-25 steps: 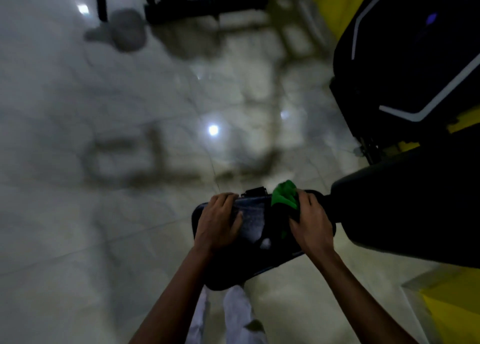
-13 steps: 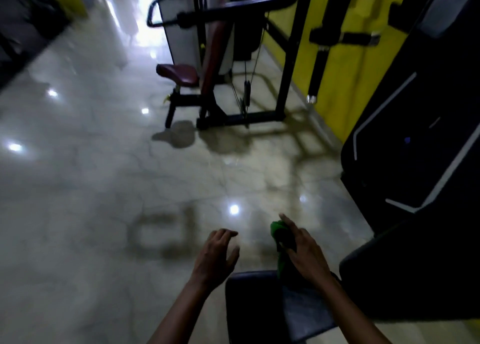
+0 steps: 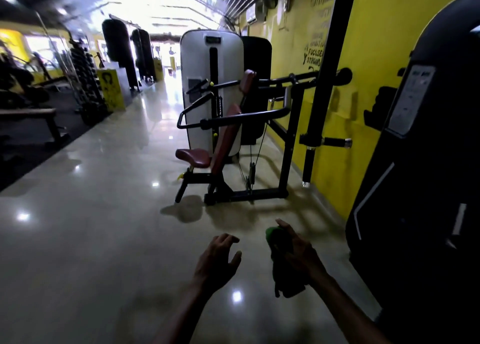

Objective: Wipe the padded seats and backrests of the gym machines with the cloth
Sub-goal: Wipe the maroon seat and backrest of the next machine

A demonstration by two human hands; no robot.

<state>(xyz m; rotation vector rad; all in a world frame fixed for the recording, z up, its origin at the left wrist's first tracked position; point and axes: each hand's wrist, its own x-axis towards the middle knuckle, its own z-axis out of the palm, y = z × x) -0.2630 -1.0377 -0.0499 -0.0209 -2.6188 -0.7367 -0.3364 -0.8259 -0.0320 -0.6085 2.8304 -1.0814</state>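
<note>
Right hand [image 3: 298, 250] grips the green cloth [image 3: 279, 242]; left hand [image 3: 218, 258] hangs loose, empty; the maroon seat [image 3: 192, 157] and backrest [image 3: 224, 138] stand well ahead; best approach squarely, wiping backrest downward, then seat.

Before you, a glossy pale floor [image 3: 98, 239] catching ceiling-light glints, yellow wall [image 3: 374, 65] with black lettering right of the white weight-stack shroud [image 3: 200, 94], dumbbell rack [image 3: 87, 83] far left of it, bright daylight behind it.
</note>
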